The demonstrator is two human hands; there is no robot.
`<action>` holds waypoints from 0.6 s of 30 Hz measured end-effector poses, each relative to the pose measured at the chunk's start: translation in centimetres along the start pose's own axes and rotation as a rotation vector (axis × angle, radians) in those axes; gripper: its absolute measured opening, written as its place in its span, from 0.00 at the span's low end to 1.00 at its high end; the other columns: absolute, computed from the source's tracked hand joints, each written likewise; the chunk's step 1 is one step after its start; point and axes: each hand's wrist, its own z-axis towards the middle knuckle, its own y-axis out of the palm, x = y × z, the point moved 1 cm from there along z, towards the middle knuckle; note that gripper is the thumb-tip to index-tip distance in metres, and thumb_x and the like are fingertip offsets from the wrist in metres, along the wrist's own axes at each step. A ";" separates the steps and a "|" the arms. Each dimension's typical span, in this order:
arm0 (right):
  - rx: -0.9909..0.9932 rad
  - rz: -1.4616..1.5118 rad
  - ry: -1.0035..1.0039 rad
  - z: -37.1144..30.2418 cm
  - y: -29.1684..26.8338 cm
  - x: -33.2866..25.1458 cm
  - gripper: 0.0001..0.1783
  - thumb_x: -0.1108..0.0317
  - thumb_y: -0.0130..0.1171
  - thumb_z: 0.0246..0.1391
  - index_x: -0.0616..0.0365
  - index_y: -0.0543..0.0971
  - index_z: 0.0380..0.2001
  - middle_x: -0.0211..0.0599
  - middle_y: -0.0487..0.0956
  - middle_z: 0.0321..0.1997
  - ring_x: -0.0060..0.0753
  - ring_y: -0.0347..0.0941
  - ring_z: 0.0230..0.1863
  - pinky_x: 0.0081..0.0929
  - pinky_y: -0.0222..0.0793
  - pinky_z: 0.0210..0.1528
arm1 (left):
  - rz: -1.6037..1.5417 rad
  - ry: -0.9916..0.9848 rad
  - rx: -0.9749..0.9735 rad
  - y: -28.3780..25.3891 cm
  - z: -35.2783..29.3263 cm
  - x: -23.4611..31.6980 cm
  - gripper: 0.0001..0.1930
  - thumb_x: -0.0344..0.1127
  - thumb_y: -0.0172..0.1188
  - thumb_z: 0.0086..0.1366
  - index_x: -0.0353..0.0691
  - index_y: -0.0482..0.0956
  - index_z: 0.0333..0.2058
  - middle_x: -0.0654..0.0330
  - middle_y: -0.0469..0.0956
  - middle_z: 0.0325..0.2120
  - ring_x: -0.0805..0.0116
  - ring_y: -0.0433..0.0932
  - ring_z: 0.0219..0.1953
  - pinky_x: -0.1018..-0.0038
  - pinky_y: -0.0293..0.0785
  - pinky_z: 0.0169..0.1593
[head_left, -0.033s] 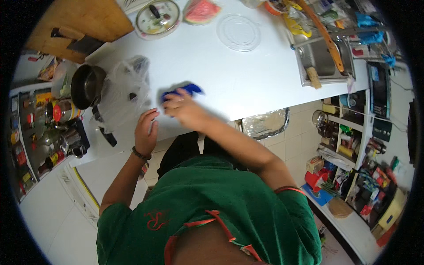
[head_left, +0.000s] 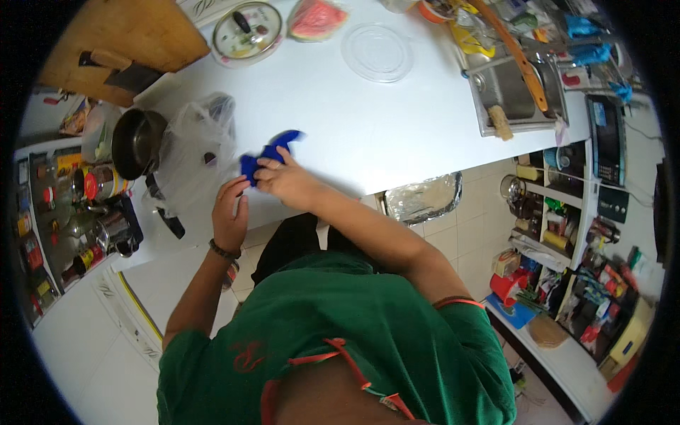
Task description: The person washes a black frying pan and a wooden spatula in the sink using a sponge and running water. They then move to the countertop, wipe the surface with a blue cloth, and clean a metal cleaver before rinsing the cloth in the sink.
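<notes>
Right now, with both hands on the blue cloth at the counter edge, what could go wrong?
1. The right hand and left hand work the blue cloth close to the clear plastic bag; a wide sweep might drag the bag along.
2. The dark pot sits just beyond the bag, near the counter's left end, so a push could nudge it.
3. The cloth lies near the front edge and could slip off.

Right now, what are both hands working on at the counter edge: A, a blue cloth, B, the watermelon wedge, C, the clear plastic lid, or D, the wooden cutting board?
A: the right hand presses on the blue cloth on the white counter, and the left hand meets its near end.
</notes>
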 end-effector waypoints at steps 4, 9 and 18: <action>-0.021 -0.043 0.117 -5.7 -2.2 2.9 0.16 0.76 0.51 0.44 0.47 0.76 0.37 0.26 0.73 0.49 0.38 0.59 0.63 0.54 0.42 0.65 | -0.070 -0.110 0.037 1.2 -2.1 0.8 0.12 0.20 0.49 0.57 0.35 0.75 0.41 0.52 0.74 0.43 0.61 0.74 0.44 0.73 0.71 0.45; 0.116 -0.164 0.430 -20.5 -9.0 8.9 0.15 0.78 0.52 0.39 0.52 0.75 0.34 0.32 0.74 0.48 0.42 0.60 0.61 0.54 0.50 0.63 | -0.109 -0.156 -0.033 6.5 -4.7 4.1 0.11 0.21 0.49 0.58 0.35 0.75 0.40 0.52 0.75 0.42 0.59 0.75 0.43 0.73 0.72 0.44; 0.657 -0.026 0.667 -38.3 -21.0 13.5 0.17 0.87 0.52 0.31 0.60 0.76 0.29 0.44 0.76 0.37 0.52 0.71 0.42 0.37 0.67 0.46 | 0.003 0.275 -0.238 22.8 -1.0 18.5 0.10 0.27 0.50 0.59 0.36 0.74 0.39 0.52 0.73 0.42 0.52 0.71 0.45 0.66 0.69 0.48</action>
